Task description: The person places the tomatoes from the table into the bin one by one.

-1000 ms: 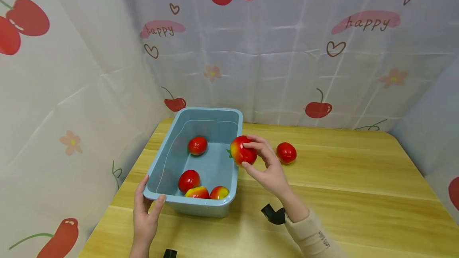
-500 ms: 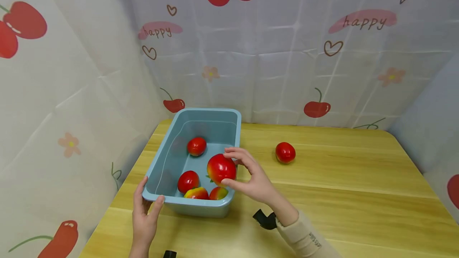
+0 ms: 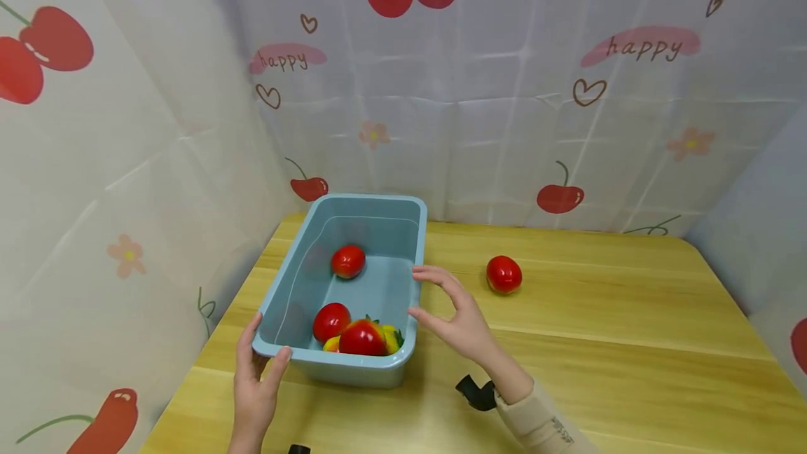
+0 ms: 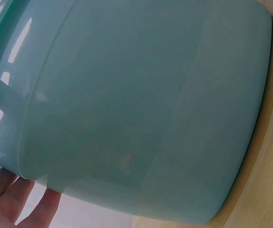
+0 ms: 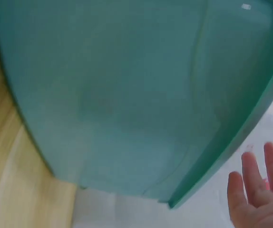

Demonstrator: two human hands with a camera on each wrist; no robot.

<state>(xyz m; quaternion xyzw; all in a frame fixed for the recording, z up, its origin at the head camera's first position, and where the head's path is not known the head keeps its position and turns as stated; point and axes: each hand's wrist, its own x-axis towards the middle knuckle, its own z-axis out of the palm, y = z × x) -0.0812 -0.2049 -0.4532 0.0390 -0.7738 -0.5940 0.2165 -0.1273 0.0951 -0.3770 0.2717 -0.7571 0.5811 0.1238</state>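
A blue plastic basin (image 3: pixel 353 373) stands on the table. My left hand (image 3: pixel 255 384) holds its near left corner, thumb on the rim; its fingers (image 4: pixel 17 197) touch the outside wall in the left wrist view. At the basin's right rim my right hand (image 3: pixel 463 321) is spread, holding nothing. Just inside the near wall lies a big red fruit (image 3: pixel 363 338) with green leaves, on top of yellowish fruit (image 3: pixel 392 339) that it partly hides. Beside it sits a smooth red fruit (image 3: pixel 330 322), and another red fruit (image 3: pixel 348 261) lies farther back in the basin.
One more red fruit (image 3: pixel 504 274) lies on the wooden table (image 3: pixel 605 342), right of the basin. A black bent piece (image 3: pixel 477 394) sits by the right wrist. A printed curtain (image 3: pixel 479 111) hangs behind the table.
My right hand carried the big leafy red fruit left over the basin, let it go among the near fruit, then drew back to the right rim. The left hand kept its place.
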